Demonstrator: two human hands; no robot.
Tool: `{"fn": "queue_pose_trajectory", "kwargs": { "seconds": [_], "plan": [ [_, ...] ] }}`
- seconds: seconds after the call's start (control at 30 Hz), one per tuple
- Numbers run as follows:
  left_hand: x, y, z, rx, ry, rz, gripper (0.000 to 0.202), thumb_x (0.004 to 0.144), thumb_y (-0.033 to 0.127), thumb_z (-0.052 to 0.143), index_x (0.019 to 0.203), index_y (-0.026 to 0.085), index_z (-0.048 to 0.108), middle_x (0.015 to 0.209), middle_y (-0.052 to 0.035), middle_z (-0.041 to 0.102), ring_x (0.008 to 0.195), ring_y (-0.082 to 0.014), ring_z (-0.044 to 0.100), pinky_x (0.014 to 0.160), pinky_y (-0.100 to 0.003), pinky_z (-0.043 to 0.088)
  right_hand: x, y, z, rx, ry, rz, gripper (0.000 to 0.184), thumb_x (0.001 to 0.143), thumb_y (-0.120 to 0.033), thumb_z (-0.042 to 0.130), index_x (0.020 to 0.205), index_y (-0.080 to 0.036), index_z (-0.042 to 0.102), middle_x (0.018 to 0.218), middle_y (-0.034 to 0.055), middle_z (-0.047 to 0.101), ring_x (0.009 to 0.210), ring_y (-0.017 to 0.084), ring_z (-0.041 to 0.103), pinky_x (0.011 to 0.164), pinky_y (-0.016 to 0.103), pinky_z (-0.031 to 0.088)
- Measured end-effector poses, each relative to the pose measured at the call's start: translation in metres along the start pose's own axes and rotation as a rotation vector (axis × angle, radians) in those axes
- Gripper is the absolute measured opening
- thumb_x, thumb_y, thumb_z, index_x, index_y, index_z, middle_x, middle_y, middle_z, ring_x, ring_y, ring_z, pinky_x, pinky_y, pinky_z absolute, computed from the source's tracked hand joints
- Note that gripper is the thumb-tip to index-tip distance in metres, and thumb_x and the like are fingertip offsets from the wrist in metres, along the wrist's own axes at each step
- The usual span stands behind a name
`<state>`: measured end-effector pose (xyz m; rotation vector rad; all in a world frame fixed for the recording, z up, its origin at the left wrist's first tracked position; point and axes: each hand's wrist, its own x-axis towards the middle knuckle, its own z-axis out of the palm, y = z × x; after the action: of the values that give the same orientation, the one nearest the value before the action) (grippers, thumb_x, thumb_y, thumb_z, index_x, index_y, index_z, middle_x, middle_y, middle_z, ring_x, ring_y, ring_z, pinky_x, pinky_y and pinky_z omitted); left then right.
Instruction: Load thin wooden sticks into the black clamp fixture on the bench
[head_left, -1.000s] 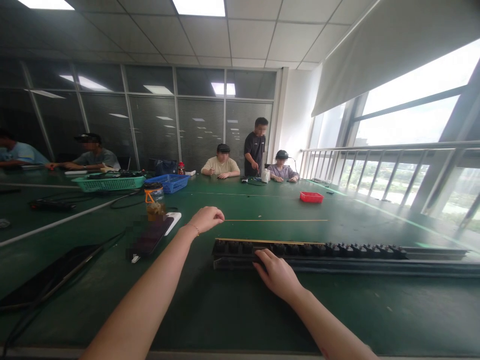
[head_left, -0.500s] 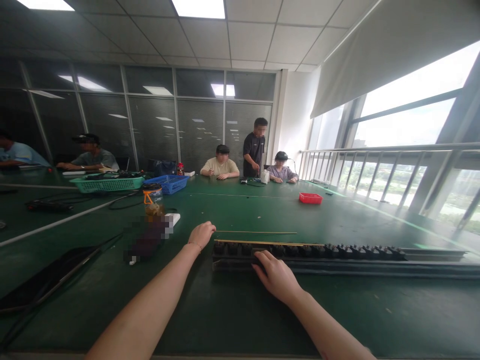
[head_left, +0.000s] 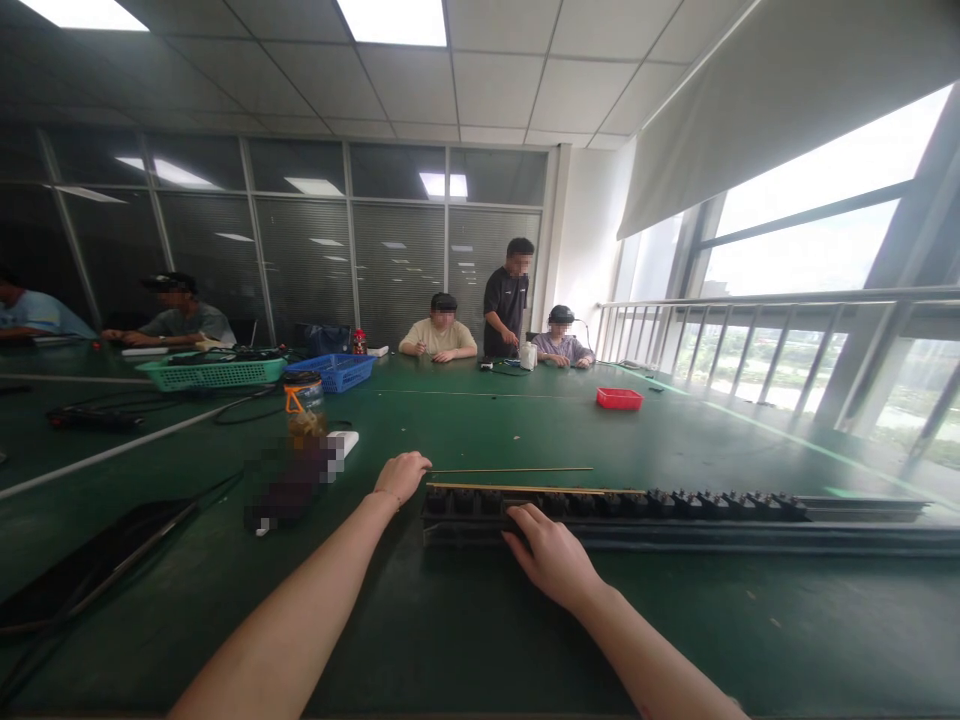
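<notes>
A thin yellowish stick (head_left: 517,470) stretches to the right from my left hand (head_left: 403,476), whose fingers are pinched at its left end. It lies just beyond a long black rail (head_left: 675,538) set across the table. Along the rail's top sits a row of black blocks (head_left: 709,505), and more thin yellowish strips (head_left: 540,489) run along the far side of its left part. My right hand (head_left: 553,555) is closed over the near side of the rail, fingertips on its top among the blocks. Exactly what those fingertips press on is hidden.
On the green table (head_left: 480,640) stand a red tray (head_left: 619,399), a blue basket (head_left: 341,372), a green basket (head_left: 214,373) and a jar with an orange strap (head_left: 304,395). A dark flat object (head_left: 97,560) lies at left. Several people sit or stand along the far side.
</notes>
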<state>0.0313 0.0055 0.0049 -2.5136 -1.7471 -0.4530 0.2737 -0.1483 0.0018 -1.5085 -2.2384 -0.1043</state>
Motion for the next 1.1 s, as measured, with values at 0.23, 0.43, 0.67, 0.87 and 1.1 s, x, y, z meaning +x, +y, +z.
{"fn": "queue_pose_trajectory", "kwargs": {
  "seconds": [0.23,0.43,0.67,0.87,1.1],
  "plan": [
    [0.000,0.031,-0.074,-0.348,-0.299,0.198,0.037,0.072,0.046,0.049,0.091,0.018,0.065,0.087,-0.0025,0.066,0.079,-0.0155,0.058,0.067,-0.021,0.042,0.000,0.002,0.002,0.002,0.021,-0.015,0.032,0.087,-0.034,0.030,0.109,-0.019,0.046,0.102,0.0064,0.055,0.078,0.014,0.058,0.059,0.022,0.040],
    [-0.013,0.051,-0.097,-0.305,-0.483,0.303,0.034,0.067,0.045,0.056,0.086,0.020,0.066,0.081,-0.0012,0.067,0.073,-0.0142,0.058,0.061,-0.020,0.040,0.000,0.001,0.002,0.002,0.023,-0.013,0.031,0.087,-0.034,0.029,0.108,-0.020,0.046,0.101,0.0053,0.055,0.077,0.014,0.058,0.058,0.023,0.040],
    [-0.013,0.053,-0.091,-0.293,-0.485,0.308,0.030,0.067,0.043,0.055,0.080,0.019,0.066,0.076,-0.0006,0.066,0.069,-0.0129,0.057,0.058,-0.019,0.039,0.000,-0.001,0.001,-0.006,0.025,-0.009,0.031,0.086,-0.033,0.030,0.108,-0.020,0.046,0.101,0.0057,0.055,0.076,0.013,0.058,0.057,0.022,0.040],
    [-0.013,0.054,-0.091,-0.312,-0.481,0.300,0.031,0.065,0.045,0.056,0.078,0.017,0.064,0.073,-0.0003,0.064,0.067,-0.0125,0.056,0.056,-0.019,0.039,0.001,0.000,0.002,0.001,0.018,-0.010,0.031,0.086,-0.034,0.030,0.108,-0.020,0.046,0.101,0.0056,0.055,0.076,0.014,0.058,0.058,0.022,0.040],
    [-0.013,0.054,-0.091,-0.329,-0.454,0.302,0.031,0.065,0.045,0.056,0.076,0.017,0.063,0.071,-0.0003,0.063,0.066,-0.0126,0.055,0.057,-0.019,0.038,0.001,0.002,0.005,0.016,0.036,-0.019,0.031,0.086,-0.033,0.030,0.108,-0.019,0.046,0.100,0.0053,0.055,0.077,0.014,0.058,0.060,0.023,0.040]
  ]
}}
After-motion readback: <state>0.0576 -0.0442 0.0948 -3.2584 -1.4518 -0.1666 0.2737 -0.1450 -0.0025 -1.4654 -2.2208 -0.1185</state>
